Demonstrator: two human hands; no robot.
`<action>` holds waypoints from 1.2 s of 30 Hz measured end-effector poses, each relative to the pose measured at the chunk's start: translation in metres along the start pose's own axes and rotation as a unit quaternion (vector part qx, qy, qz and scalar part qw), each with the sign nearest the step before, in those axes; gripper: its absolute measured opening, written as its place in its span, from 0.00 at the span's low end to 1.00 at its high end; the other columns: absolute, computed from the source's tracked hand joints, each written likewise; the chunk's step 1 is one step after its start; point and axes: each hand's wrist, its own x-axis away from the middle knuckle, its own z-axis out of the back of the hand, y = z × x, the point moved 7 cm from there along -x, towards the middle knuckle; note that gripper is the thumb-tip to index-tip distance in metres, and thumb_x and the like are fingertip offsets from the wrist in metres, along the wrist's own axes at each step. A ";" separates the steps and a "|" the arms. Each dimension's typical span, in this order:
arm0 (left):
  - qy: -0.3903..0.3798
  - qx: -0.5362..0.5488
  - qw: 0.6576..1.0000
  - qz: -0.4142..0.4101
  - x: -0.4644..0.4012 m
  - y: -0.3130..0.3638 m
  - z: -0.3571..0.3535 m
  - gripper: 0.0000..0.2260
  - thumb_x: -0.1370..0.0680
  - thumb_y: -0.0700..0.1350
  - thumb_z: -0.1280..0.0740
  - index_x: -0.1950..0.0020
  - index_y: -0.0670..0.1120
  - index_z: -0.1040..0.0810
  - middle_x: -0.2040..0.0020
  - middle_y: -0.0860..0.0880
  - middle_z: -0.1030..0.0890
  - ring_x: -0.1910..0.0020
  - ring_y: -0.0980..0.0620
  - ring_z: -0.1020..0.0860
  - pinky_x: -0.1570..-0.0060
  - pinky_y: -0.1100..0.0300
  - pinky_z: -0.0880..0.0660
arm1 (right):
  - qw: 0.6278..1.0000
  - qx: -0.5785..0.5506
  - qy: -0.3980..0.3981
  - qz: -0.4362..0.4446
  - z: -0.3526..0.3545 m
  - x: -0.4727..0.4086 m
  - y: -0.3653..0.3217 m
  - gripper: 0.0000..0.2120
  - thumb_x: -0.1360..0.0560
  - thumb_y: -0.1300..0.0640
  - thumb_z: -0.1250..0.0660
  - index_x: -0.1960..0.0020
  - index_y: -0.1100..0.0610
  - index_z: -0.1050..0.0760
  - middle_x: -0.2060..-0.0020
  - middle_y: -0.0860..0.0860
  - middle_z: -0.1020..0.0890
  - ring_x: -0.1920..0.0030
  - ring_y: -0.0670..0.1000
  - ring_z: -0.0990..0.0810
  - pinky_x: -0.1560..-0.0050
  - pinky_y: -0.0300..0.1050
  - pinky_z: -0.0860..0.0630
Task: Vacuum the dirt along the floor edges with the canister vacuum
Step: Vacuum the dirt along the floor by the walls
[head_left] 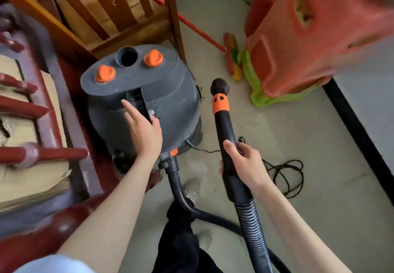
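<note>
A dark grey canister vacuum with two orange caps and an open round port on top stands on the floor at centre left. My left hand lies on its lid, forefinger stretched along the recessed handle slot. My right hand grips the black wand, which has an orange collar and a round black nozzle tip held above the floor. A ribbed black hose runs from the wand back to the canister's front inlet.
Dark red wooden furniture and a wooden chair crowd the left. An orange plastic stool over a green one stands at right, beside a red-handled broom. A black power cord lies looped on the floor. Black baseboard runs along the right wall.
</note>
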 end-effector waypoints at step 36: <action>-0.129 -0.218 0.842 -0.477 0.191 0.075 -0.025 0.26 0.25 0.50 0.32 0.30 0.43 0.33 0.31 0.40 0.34 0.29 0.39 0.40 0.30 0.43 0.48 | 0.976 -0.100 0.191 -0.033 0.106 0.162 0.162 0.14 0.23 0.48 0.34 0.58 0.58 0.25 0.72 0.52 0.18 0.72 0.52 0.19 0.70 0.42 0.22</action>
